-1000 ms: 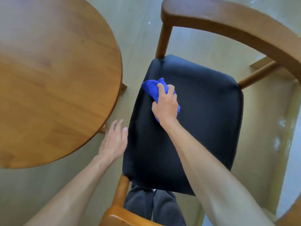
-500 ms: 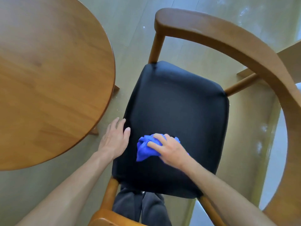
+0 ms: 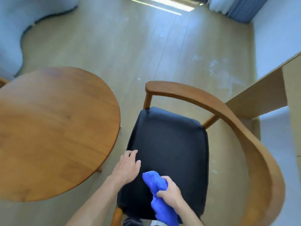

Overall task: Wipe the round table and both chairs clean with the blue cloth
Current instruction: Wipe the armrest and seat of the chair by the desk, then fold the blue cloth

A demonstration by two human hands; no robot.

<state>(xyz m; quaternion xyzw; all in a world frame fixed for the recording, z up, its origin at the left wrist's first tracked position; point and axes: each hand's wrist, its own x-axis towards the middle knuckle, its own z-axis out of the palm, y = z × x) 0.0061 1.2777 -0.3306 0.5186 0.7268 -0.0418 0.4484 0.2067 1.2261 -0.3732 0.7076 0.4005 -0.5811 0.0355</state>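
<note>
The right hand point(image 3: 171, 193) grips the bunched blue cloth point(image 3: 157, 191) over the chair seat point(image 3: 169, 144); the left hand point(image 3: 126, 165), fingers relaxed, rests on the seat's edge.

wood-look floor point(image 3: 130, 46) carries round table point(image 3: 48, 128), armchair point(image 3: 167, 144), pale desk point(image 3: 260, 95) at right.

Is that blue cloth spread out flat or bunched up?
Bunched up. The blue cloth is a crumpled wad gripped in the right hand, its ends sticking out either side.
</note>
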